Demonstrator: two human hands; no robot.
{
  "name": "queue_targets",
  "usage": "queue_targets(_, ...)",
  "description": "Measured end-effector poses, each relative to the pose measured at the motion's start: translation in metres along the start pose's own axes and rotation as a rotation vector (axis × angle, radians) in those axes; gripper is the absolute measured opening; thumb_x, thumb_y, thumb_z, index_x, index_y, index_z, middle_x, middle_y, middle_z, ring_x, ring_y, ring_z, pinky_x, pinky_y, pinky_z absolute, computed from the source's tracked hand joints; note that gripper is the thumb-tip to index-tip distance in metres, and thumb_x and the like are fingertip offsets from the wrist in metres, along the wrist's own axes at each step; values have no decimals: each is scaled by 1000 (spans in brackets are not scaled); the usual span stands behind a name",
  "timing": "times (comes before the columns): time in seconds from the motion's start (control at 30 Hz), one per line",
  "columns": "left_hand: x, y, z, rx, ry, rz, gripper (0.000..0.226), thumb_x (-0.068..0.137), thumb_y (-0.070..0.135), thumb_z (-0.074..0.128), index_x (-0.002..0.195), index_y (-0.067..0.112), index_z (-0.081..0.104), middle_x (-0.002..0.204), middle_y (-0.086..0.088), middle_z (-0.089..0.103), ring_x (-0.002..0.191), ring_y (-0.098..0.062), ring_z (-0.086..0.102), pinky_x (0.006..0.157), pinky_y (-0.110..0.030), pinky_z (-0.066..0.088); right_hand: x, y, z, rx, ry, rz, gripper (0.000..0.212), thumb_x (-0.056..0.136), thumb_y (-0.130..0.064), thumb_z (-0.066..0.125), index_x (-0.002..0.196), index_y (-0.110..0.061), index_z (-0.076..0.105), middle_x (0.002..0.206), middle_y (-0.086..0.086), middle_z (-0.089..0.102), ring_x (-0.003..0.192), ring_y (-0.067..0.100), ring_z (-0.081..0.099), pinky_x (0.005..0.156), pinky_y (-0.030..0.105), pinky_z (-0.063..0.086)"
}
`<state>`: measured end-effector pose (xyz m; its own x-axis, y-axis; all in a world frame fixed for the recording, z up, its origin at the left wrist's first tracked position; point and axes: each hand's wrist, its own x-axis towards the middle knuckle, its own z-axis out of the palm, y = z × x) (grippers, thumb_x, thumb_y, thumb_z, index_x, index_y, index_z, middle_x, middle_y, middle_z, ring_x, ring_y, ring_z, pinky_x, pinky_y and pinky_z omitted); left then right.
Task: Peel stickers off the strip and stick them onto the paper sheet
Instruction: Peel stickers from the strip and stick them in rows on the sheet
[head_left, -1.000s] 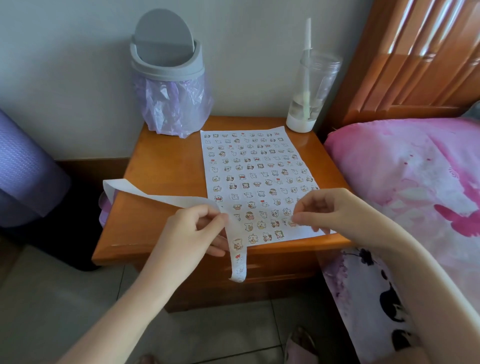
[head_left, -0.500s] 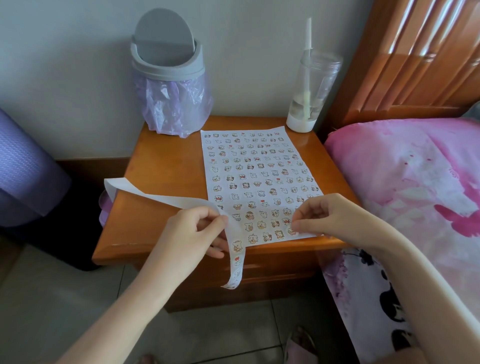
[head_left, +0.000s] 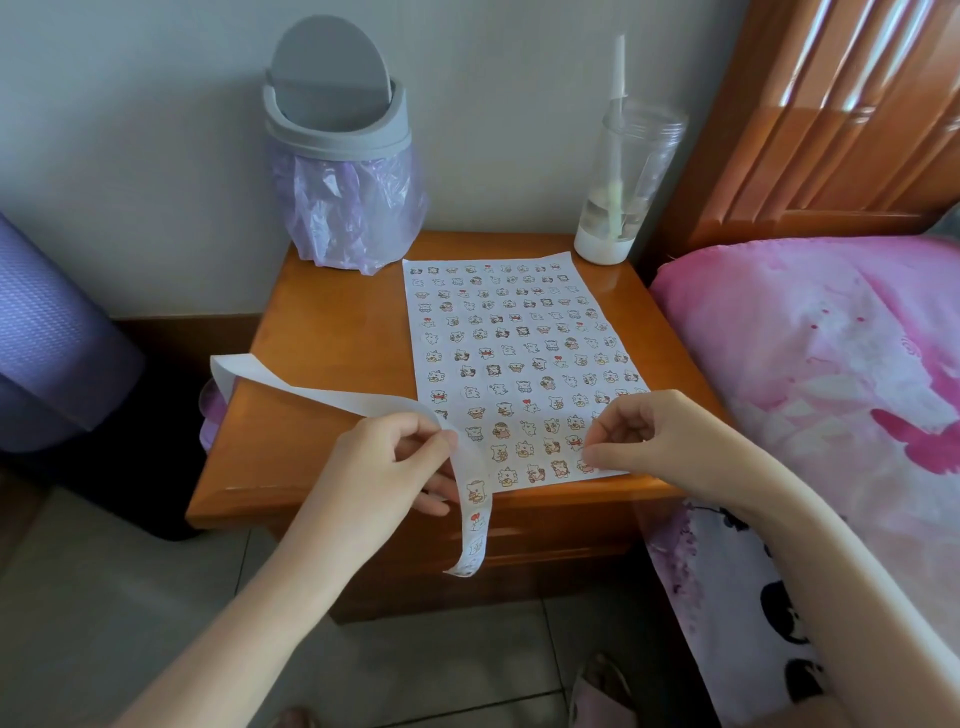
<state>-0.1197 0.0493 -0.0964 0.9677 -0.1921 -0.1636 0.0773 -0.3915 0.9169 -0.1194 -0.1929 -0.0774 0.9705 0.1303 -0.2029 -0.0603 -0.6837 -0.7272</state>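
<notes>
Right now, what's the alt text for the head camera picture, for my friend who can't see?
A person's left hand pinches a long white sticker strip while the right hand touches the near corner of a sticker-covered paper sheet on a wooden nightstand. A grey bin and clear cup stand behind.

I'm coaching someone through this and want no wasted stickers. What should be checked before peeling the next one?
1. Left hand has a grip on the strip: ok, thumb and fingers pinch it near the nightstand's front edge.
2. Stickers left on the strip: ok, several show on its hanging end.
3. Right hand free to peel: cannot tell; its curled fingers sit at the near right corner of the paper sheet and hide what is under them.
4. Bare room on the paper sheet: cannot tell; rows cover nearly all that shows.
5. Paper sheet lying flat on the nightstand: ok.
</notes>
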Motion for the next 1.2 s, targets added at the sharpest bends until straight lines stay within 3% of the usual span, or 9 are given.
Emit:
queue_targets(0.17,0,-1,0,7,-3,-9,12,91,23,56,98,17,64,93,9,70,65,-8,71,57,-21,58,0,0,4,-30,24,-14,5,78,-24,73,80,-21,69,77,-5,69,66,3,58,63,18,48)
queue_targets(0.33,0,0,0,3,-6,-9,12,90,23,56,96,16,64,91,9,70,65,-8,71,56,-21,58,0,1,5,-4,29,-8,7,76,-23,75,80,-21,69,75,-4,68,67,6,58,66,23,49)
queue_targets(0.4,1,0,0,-3,-7,-14,11,91,23,56,95,17,64,89,10,70,64,-8,71,56,-21,58,1,3,3,-5,34,-6,12,74,-25,77,82,-22,68,68,-5,64,62,5,54,64,28,45)
queue_targets(0.5,1,-1,-1,-5,-11,-18,9,91,22,56,93,19,64,89,10,70,65,-8,72,57,-22,59,2,6,1,-4,38,2,21,71,-26,79,85,-20,64,58,-8,53,51,0,44,59,24,38)
queue_targets(0.7,1,-1,-1,-10,-14,-22,11,91,22,55,96,16,64,90,8,71,66,-9,72,59,-24,59,4,5,3,5,42,40,34,65,-33,83,87,-19,61,63,-7,55,58,6,49,58,20,40)
queue_targets(0.9,1,0,-1,-11,-16,-29,11,91,22,56,97,16,64,92,9,70,66,-9,72,57,-23,59,4,8,-3,-26,-6,25,23,73,-22,78,88,-18,61,65,-6,54,56,0,47,57,15,40)
queue_targets(1.1,1,1,-1,-24,-13,-34,13,91,20,55,99,16,65,93,7,71,66,-11,72,59,-26,60,7,6,6,-58,78,50,28,69,-35,79,83,-19,62,69,-3,59,58,6,48,53,19,35)
queue_targets(1.2,1,1,-1,-27,-15,-38,12,91,20,55,98,16,65,93,8,71,66,-11,72,58,-26,60,7,8,6,-70,109,38,20,75,-29,76,81,-19,61,66,-3,56,56,8,45,54,20,33)
